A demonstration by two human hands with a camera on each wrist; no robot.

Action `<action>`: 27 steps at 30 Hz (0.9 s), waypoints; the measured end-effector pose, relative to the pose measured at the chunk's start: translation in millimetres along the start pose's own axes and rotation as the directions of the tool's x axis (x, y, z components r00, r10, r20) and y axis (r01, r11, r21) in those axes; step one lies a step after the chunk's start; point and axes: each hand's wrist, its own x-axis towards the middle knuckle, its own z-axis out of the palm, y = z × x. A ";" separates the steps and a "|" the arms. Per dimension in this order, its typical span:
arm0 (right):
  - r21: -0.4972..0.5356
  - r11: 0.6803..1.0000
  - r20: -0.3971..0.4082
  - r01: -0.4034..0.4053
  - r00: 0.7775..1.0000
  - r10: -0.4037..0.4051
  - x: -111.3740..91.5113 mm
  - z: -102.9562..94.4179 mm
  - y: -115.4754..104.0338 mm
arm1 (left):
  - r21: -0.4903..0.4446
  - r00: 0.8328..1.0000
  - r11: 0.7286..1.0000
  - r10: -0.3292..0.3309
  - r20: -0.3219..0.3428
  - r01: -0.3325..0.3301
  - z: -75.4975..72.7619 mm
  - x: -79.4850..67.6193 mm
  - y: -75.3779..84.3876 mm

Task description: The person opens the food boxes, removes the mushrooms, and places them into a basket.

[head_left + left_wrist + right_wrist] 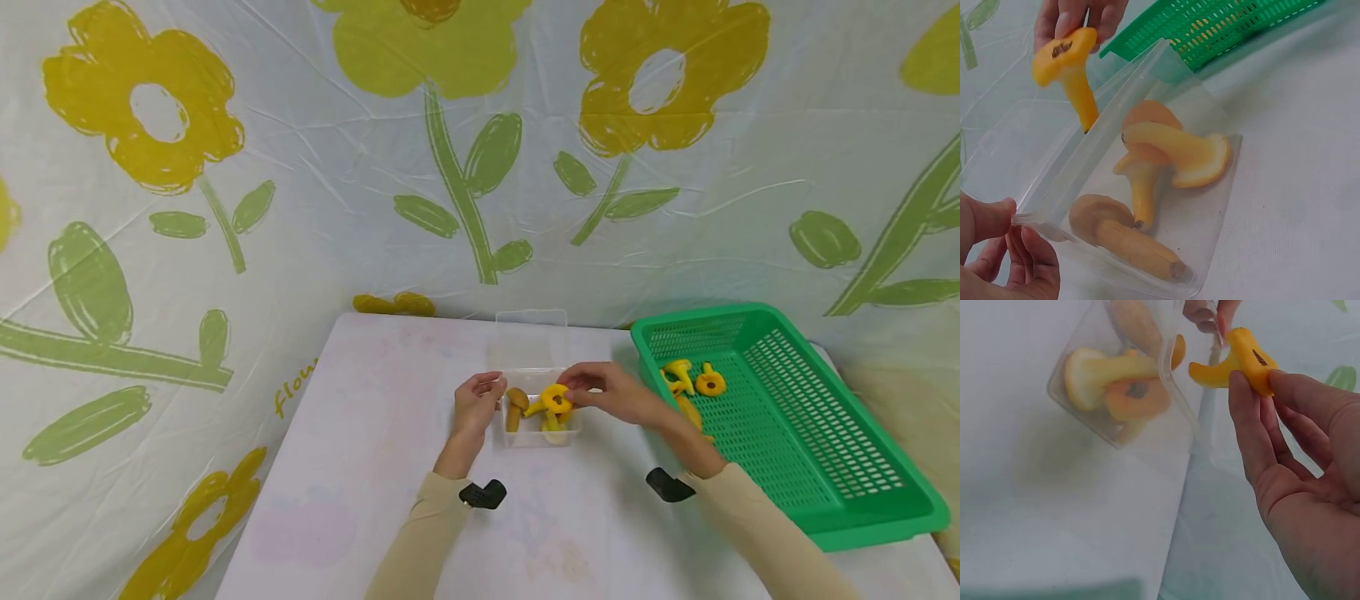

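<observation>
A clear plastic box [517, 442] stands on the table with its hinged lid [531, 327] laid back. My left hand [474, 406] pinches the box's rim at its left side, thumb on top in the left wrist view. Over the box, my right hand [617, 393] holds a yellow toy mushroom [1063, 59] by its cap between thumb and fingers, stem pointing down into the opening. Inside lie a brown mushroom [1138, 247] on the left and several yellow-orange ones [1179, 147], overlapping each other. The box walls blur them slightly.
A green slotted basket [862, 529] stands to the right, holding several yellow mushrooms [710, 382] toward its left side. The white table [360, 467] meets a flower-printed cloth [300, 208] at its back and left edges. My right forearm reaches across the basket's left edge.
</observation>
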 end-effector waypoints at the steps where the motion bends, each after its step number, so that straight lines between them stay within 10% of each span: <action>1: 0.022 1.000 -0.003 -0.008 1.000 0.008 -2.4 -2.5 0.1 | -0.003 1.000 1.000 0.000 0.002 0.000 -0.1 -0.1 0.0; 27: 0.245 0.967 -0.168 -0.063 0.980 0.107 -68.1 -75.2 9.5 | 0.015 1.000 1.000 -0.005 0.004 0.005 0.3 3.5 -3.9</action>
